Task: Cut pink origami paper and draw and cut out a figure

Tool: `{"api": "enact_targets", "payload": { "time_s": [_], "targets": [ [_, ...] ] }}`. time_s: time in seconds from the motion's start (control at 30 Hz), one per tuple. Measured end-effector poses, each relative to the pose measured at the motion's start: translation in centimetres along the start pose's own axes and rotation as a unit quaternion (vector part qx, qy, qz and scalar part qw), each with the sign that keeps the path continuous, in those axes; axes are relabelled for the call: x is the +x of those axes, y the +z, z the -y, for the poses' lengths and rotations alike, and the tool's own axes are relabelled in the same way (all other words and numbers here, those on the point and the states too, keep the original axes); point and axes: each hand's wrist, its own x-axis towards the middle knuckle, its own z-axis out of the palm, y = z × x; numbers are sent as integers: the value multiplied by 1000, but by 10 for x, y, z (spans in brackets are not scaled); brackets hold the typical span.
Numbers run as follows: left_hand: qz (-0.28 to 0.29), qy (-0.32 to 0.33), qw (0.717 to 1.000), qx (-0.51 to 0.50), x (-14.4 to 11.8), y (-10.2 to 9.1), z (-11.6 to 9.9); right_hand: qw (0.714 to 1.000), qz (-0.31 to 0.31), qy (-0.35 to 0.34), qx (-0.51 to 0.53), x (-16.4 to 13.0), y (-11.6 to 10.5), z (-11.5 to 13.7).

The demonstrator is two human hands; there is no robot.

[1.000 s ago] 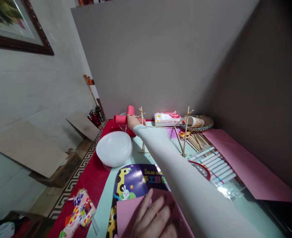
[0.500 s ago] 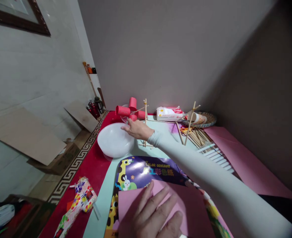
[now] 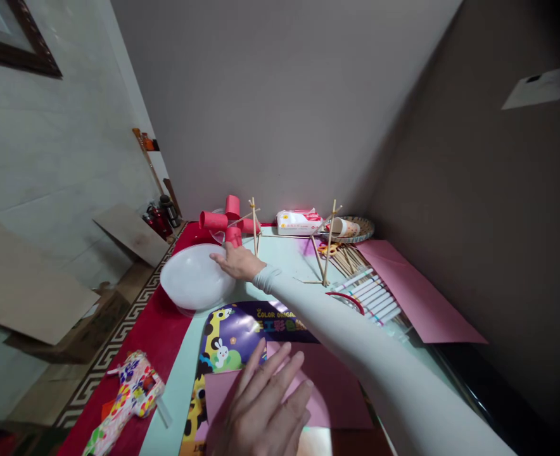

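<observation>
My left hand [image 3: 268, 405] lies with spread fingers on a pink paper sheet [image 3: 337, 380], over a purple origami paper pack [image 3: 242, 326]. Across the table reaches my right hand [image 3: 242, 261], thumb and fingers apart, at the right rim of a white bowl [image 3: 197, 275]. Its fingertips are close to the lowest red tube [image 3: 233, 237] of a wheel-like piece made of several red tubes; whether they touch it, I cannot tell. That piece is beside a bamboo-stick frame [image 3: 254, 228] joined by a long rod to a second stick frame [image 3: 330, 247].
Behind stand a tissue pack [image 3: 299, 223] and a woven tray [image 3: 363, 231] with a paper cup [image 3: 344, 228]. To the right are orange scissors [image 3: 327, 250], white markers [image 3: 372, 297] and large pink paper [image 3: 417, 288]. A flower-patterned toy-like gun [image 3: 135, 392] lies front left.
The whole view has shifted, so things appear further left, and a red curved rim and more markers show beside my right sleeve. Both hands keep nearly the same places on the table.
</observation>
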Motion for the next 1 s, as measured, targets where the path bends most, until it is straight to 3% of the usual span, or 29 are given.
{"api": "enact_targets", "payload": {
  "time_s": [0.17,0.3,0.37,0.4,0.47,0.53,0.63,0.73,0.87,0.93,1.0],
  "targets": [
    [20,-33,999,-28,18,-20,-7,996,-45,-65,27,-21,-25,-7],
    [15,-162,986,-44,56,-51,-11,988,-70,-89,100,-40,-58,-22],
    [11,-222,971,-91,84,-65,-1,983,-83,-76,147,-47,-72,-34],
    [9,-261,957,-126,100,-70,10,979,-89,-67,170,-50,-77,-40],
    [-47,-325,930,-163,131,-75,43,972,-98,-45,207,-53,-82,-53],
    [-100,-375,907,-162,156,-73,88,967,-97,-27,234,-55,-82,-64],
    [-109,-468,864,-147,176,-64,160,964,-80,-13,254,-57,-78,-74],
    [-88,-541,826,-132,172,-55,213,964,-64,-21,256,-63,-79,-72],
    [-67,-590,794,-130,145,-47,251,964,-16,-100,247,-98,-85,-40],
    [-56,-603,784,-137,136,-43,263,955,54,-157,245,-126,-78,-18],
    [-51,-609,779,-143,133,-39,274,932,176,-219,229,-155,-61,0]
  ]
}}
